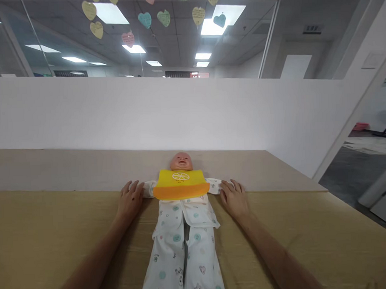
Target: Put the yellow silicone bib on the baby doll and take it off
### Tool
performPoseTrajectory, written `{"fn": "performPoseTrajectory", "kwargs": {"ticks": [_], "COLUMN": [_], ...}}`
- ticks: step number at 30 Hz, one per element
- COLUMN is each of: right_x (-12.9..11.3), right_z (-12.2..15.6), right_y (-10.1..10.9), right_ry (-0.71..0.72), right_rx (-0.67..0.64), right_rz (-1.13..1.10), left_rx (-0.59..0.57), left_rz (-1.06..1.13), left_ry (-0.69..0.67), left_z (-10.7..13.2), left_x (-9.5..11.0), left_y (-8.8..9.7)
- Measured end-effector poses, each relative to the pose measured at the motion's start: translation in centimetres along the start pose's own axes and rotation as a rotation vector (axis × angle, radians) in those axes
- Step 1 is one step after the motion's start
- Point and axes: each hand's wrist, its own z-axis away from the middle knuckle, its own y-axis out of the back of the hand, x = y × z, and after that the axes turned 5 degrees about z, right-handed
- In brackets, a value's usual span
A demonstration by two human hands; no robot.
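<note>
A baby doll (181, 161) lies on its back on the wooden table (50, 236), head away from me. It wears a white patterned sleepsuit (184, 243) and a yellow and orange bib (181, 184) across its chest. My left hand (130, 199) lies flat on the table, fingers stretched out, touching the end of the doll's sleeve on that side. My right hand (234, 197) lies flat in the same way at the other sleeve end. Neither hand holds anything.
A white partition wall (147, 112) runs behind the table. The table's right edge (359, 214) drops to a grey floor, where a doorway and a fan stand. Paper hearts (145, 19) hang from the ceiling.
</note>
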Motion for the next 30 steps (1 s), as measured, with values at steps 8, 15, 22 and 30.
{"fn": "performPoseTrajectory", "kwargs": {"ticks": [8, 15, 22, 30], "right_x": [-3.2, -5.6, -5.7, -5.9], "right_z": [2.9, 6.4, 7.2, 7.0], "right_y": [2.9, 6.0, 6.1, 6.5], "right_ry": [0.047, 0.104, 0.101, 0.007], "right_rx": [-0.057, -0.242, -0.305, -0.362], "right_rz": [-0.026, -0.264, -0.357, -0.320], "left_rx": [-0.049, -0.251, -0.317, -0.417], "left_rz": [0.168, 0.506, 0.550, 0.333], "left_ry": [-0.092, -0.030, 0.071, 0.101], "left_z": [2.9, 8.1, 9.2, 7.9], "left_x": [3.8, 7.1, 7.5, 8.5], "left_y": [3.2, 5.1, 5.0, 6.1]}}
